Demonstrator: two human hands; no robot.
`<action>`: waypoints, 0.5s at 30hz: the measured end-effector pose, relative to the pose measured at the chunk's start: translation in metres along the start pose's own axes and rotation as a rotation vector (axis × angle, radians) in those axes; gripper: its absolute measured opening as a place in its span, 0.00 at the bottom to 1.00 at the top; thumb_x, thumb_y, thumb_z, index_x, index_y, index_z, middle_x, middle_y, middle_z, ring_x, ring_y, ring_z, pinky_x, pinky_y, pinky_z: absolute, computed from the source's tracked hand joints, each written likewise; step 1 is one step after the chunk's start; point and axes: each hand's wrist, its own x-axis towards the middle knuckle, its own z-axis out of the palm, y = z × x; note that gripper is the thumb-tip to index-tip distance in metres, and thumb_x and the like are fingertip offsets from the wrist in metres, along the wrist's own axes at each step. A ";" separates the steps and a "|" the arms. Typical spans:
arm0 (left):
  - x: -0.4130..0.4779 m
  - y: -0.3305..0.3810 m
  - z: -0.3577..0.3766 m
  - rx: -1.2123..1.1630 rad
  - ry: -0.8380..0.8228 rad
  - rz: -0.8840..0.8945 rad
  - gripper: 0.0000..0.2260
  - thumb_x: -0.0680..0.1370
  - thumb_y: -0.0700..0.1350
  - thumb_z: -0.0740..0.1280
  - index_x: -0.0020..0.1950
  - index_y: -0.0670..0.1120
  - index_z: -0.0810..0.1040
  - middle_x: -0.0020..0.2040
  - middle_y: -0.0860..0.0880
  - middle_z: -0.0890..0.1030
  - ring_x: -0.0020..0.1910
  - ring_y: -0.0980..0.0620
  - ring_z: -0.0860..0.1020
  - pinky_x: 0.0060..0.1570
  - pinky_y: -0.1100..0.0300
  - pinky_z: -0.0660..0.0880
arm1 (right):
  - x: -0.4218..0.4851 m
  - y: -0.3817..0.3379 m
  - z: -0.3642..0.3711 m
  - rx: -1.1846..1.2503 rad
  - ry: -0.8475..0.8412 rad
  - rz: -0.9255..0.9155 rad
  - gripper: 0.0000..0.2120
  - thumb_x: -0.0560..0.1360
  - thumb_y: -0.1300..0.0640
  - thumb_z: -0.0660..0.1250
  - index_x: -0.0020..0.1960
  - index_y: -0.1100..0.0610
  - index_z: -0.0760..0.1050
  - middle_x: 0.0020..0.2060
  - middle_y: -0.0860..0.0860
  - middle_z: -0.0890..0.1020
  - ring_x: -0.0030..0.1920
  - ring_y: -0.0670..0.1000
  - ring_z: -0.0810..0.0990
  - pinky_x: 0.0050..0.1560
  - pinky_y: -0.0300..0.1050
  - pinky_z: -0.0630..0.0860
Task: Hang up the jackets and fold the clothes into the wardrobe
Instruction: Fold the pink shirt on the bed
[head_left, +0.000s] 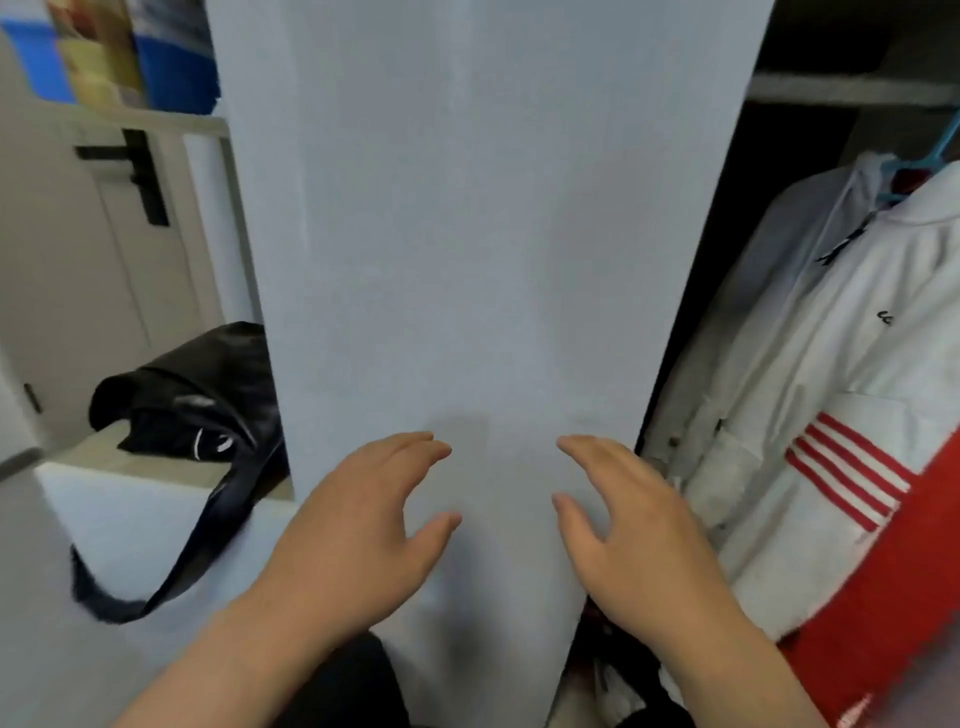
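We see both hands raised in front of the wardrobe door (478, 234), a plain pale grey-blue panel that fills the middle of the view from top to bottom. The left hand (358, 525) is open, its fingers relaxed and slightly bent, its thumb spread apart, and it holds nothing. The right hand (639, 535) mirrors it just beside, also open and holding nothing, with its outer edge at the door's right edge. Soft shadows lie on the panel near both hands, but we cannot tell whether the fingertips touch it.

To the right of the door the wardrobe stands open and dark inside. There we see a pale jacket (779, 291) hanging with its zip down the front, and just in front of it a white jacket (883, 374) with red stripes on the sleeve and a red lower part. A blue hanger (930, 156) shows at their collars, under a pale shelf (852, 88).

To the left of the door a glossy black item (197, 384) lies on a white ledge (130, 499), a long black strap (197, 540) trailing down over the ledge's front; whether it is a bag or a garment we cannot tell. Behind it we see a room door with a black handle (145, 176), and blue containers (176, 57) up above.
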 end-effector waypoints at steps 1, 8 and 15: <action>-0.007 -0.010 -0.007 0.036 0.021 -0.043 0.25 0.73 0.58 0.69 0.70 0.58 0.71 0.69 0.63 0.70 0.66 0.69 0.61 0.60 0.81 0.49 | 0.002 -0.008 0.013 0.021 -0.044 -0.033 0.22 0.77 0.52 0.67 0.70 0.48 0.71 0.64 0.41 0.75 0.64 0.37 0.66 0.64 0.39 0.64; -0.070 -0.064 -0.047 0.225 0.042 -0.357 0.25 0.74 0.52 0.72 0.70 0.56 0.73 0.71 0.60 0.71 0.71 0.58 0.67 0.67 0.64 0.61 | 0.022 -0.052 0.086 0.135 -0.273 -0.176 0.23 0.78 0.52 0.66 0.72 0.48 0.70 0.72 0.44 0.70 0.72 0.45 0.66 0.68 0.37 0.58; -0.148 -0.074 -0.070 0.342 0.010 -0.622 0.25 0.74 0.53 0.71 0.70 0.55 0.73 0.70 0.56 0.73 0.68 0.55 0.71 0.66 0.64 0.61 | 0.035 -0.118 0.144 0.279 -0.454 -0.387 0.23 0.79 0.49 0.61 0.74 0.44 0.66 0.73 0.38 0.65 0.71 0.39 0.60 0.67 0.33 0.56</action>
